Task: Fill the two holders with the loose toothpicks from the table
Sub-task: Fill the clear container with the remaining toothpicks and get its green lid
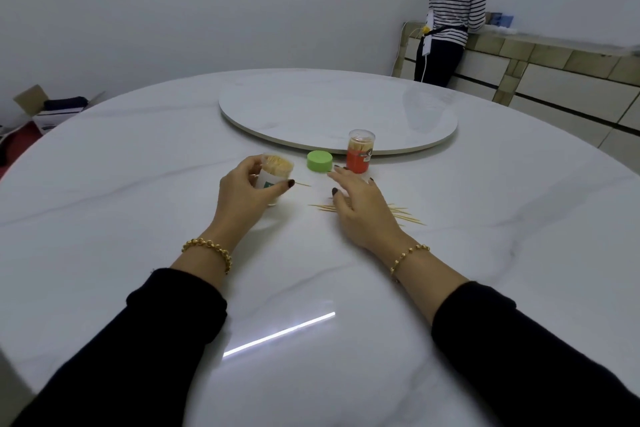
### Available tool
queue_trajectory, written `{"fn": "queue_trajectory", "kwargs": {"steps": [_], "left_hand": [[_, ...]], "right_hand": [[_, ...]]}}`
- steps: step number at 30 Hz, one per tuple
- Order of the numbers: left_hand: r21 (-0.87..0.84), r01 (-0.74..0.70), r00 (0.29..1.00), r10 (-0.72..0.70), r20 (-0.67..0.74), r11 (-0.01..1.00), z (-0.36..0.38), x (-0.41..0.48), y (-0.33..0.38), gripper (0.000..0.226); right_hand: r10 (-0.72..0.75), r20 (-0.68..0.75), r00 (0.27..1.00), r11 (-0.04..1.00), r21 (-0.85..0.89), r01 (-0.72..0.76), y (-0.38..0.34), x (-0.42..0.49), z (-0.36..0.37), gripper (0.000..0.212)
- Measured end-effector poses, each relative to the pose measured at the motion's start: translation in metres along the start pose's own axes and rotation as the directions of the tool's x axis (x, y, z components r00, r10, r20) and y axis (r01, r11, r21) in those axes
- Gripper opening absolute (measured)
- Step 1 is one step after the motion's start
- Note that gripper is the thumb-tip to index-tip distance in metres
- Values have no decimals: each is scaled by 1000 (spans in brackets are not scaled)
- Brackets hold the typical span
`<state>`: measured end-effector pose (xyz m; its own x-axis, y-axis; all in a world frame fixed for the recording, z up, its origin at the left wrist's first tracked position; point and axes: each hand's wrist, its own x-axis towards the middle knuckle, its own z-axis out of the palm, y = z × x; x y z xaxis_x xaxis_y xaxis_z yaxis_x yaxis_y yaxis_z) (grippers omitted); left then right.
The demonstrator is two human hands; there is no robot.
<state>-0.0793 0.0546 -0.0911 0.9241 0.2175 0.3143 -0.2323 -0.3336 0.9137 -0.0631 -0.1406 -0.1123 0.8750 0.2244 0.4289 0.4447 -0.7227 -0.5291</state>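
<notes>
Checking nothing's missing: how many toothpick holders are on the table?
2: one open holder gripped by the left hand, one orange holder standing right of the green lid.

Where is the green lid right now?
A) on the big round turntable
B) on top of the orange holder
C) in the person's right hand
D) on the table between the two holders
D: the green lid lies on the table, between the open holder that the left hand grips and the orange holder.
</notes>
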Motion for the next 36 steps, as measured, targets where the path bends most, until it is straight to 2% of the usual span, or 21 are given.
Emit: {"fn": "queue_trajectory", "kwargs": {"steps": [2,5,13,21,26,28,30,32,34,36], "left_hand": [[3,8,1000,-8,-20,1000,-2,2,-2,44],[4,6,1000,-6,-18,1000,-2,3,-2,45],[12,-21,1000,21,0,1000,1,1,-1,44],[6,-40,998,39,50,999,4,-3,1,41],[-10,-46,997,47,69,999,5,-5,4,40],[-12,-50,996,51,70,999,5,-5,4,40],[-12,-54,996,54,76,998,6,-6,4,41],[-7,-59,995,59,83,998,7,-6,4,41],[-4,-60,995,60,85,998,8,-6,4,42],[8,-66,994,65,89,998,10,-6,4,44]], "right_hand": [[2,90,996,996,-94,7,0,3,5,44],[-23,146,989,978,-201,52,-5,12,11,45],[-23,288,957,931,-344,126,-29,31,29,42],[18,275,961,879,-463,116,-6,21,1,40],[-4,9,1000,947,-321,6,21,10,-17,37],[28,-52,998,970,-240,-39,26,9,-20,31],[115,-33,993,976,-183,-119,26,10,-18,26],[176,62,982,969,-186,-162,25,11,-15,27],[174,146,974,972,-182,-147,22,8,-14,27],[133,188,973,982,-160,-103,17,5,-17,36]]}}
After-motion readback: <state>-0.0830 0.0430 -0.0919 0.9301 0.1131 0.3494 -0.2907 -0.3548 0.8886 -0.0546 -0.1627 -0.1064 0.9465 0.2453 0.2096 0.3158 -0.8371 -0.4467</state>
